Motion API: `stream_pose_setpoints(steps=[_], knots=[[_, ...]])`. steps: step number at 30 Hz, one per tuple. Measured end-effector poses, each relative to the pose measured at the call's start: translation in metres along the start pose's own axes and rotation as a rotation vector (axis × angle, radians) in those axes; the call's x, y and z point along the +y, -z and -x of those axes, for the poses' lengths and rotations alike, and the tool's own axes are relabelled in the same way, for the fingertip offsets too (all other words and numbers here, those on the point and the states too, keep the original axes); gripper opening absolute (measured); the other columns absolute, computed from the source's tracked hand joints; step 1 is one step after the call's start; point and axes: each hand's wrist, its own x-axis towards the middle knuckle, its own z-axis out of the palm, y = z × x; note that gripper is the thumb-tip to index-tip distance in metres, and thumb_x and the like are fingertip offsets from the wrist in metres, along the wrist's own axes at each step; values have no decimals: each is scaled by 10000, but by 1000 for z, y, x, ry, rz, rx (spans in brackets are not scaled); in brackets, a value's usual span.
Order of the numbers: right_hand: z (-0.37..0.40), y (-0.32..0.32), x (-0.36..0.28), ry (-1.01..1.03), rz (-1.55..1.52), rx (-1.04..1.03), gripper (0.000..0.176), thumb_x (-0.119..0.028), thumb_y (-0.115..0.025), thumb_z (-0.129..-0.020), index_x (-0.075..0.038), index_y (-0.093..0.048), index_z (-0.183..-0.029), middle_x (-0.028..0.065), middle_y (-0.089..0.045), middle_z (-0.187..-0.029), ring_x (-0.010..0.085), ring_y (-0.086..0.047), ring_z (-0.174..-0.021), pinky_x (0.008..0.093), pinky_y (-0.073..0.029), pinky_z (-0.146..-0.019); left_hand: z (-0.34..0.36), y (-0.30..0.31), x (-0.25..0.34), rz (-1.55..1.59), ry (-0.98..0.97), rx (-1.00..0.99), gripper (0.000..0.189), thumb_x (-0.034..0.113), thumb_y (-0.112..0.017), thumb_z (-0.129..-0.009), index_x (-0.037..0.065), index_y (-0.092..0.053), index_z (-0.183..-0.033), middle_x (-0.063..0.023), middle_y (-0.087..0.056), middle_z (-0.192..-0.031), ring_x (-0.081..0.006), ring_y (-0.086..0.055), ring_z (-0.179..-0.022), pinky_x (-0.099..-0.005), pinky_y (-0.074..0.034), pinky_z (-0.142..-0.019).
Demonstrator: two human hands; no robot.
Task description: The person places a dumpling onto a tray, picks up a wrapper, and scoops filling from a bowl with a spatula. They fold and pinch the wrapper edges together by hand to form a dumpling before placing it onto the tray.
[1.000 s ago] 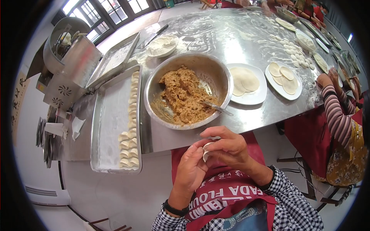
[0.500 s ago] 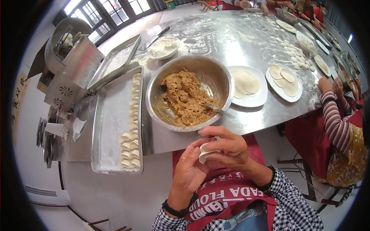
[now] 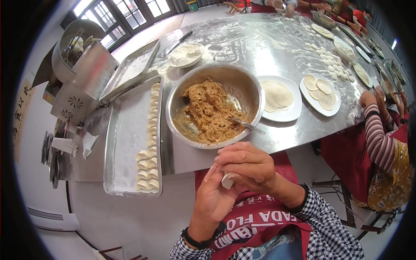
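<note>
My left hand and my right hand are pressed together around a folded white dumpling, just in front of the table edge. Only part of the dumpling shows between the thumbs and palms; the right fingers cover the rest. Beyond my hands stands a steel bowl of brown meat filling, with a spoon stuck in it. To its left lies a metal tray, where finished dumplings form a row along the right side, doubled at the near end.
Dough wrappers lie on a white plate, and more on a second plate. A flour bowl, a knife and another tray stand farther back. Dough pieces dot the table. A co-worker's striped sleeve is at right.
My right fingers have closed down over the dumpling and moved slightly left, hiding more of it. The left hand keeps nearly the same place.
</note>
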Motion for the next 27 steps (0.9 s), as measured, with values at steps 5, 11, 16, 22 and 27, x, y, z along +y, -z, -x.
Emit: stream_pose_setpoints(steps=[5,11,16,22,27], knots=[[1,-2,-5,-75,-42,26,216,-132,-658,-718,1,-611,-882,141,-602,-1032,282,-573,-941,369,-449,-765,1,2,0,-24,-21,-17,382,203,-368,-941,50,-321,-1287,-104,-396,-1292,-211,-425,-1178,-364,-372,-992],[-1,0,-4,-86,-104,58,193,-132,-653,-729,-6,-623,-872,150,-606,-1026,278,-571,-954,364,-451,-757,1,1,-1,4,19,69,370,233,-378,-942,28,-355,-1249,-104,-452,-1202,-194,-497,-1063,-345,-444,-892],[1,0,-4,-7,-41,-5,164,-135,-646,-735,-9,-629,-838,146,-606,-1023,289,-567,-963,370,-450,-763,0,-1,-2,78,10,7,396,234,-395,-936,40,-329,-1275,-92,-438,-1218,-186,-485,-1077,-329,-454,-878],[3,-3,-7,-26,-2,43,193,-175,-642,-743,-19,-628,-855,148,-586,-1068,283,-581,-926,360,-444,-762,2,7,-1,97,79,19,360,247,-417,-929,60,-403,-1236,-72,-463,-1190,-177,-485,-1071,-321,-457,-863],[3,-1,-8,-31,-35,28,262,-217,-667,-717,-2,-623,-862,153,-575,-1090,284,-584,-910,361,-446,-765,2,11,-3,86,73,47,337,247,-416,-931,55,-433,-1207,-67,-475,-1172,-169,-491,-1056,-308,-460,-849]])
